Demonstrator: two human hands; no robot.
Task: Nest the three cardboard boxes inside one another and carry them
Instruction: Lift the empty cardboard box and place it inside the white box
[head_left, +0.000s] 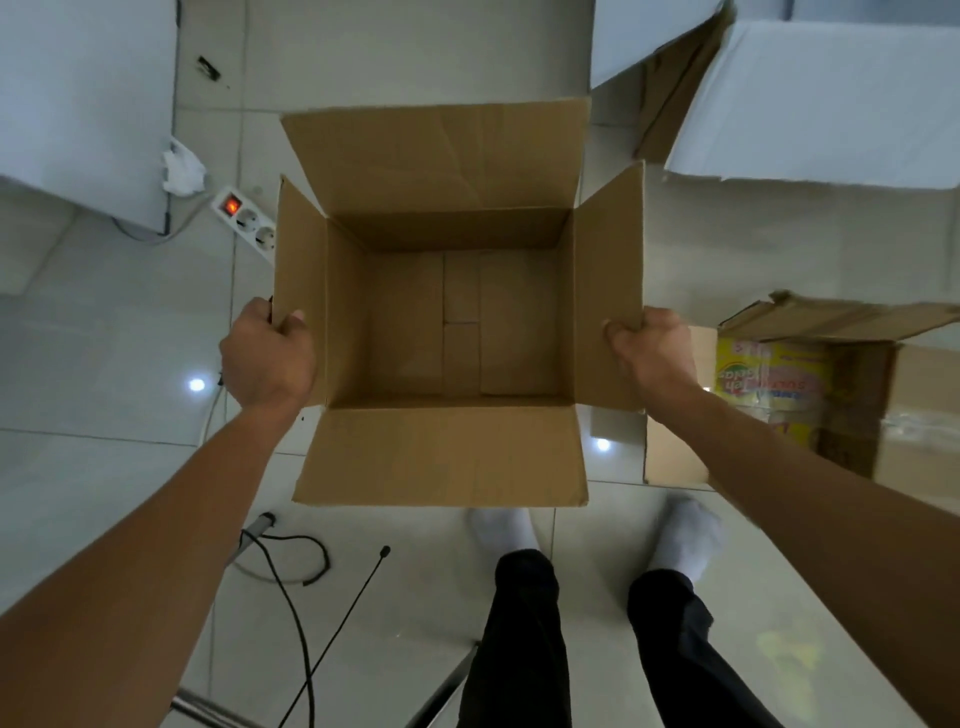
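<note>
The big brown box (447, 322) sits in the middle, mouth up, all four flaps spread out. The left hand (267, 358) squeezes the left flap's edge; the right hand (652, 353) squeezes the right flap's edge. A printed box (810, 395) lies close on the right. Bare floor (104, 467) spreads left.

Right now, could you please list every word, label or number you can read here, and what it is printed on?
Yellow printed box: colourful lettering, upside down and too blurred to read.
Open brown box, held by the left hand and right hand: no print visible.
Power strip: no readable marking.
</note>
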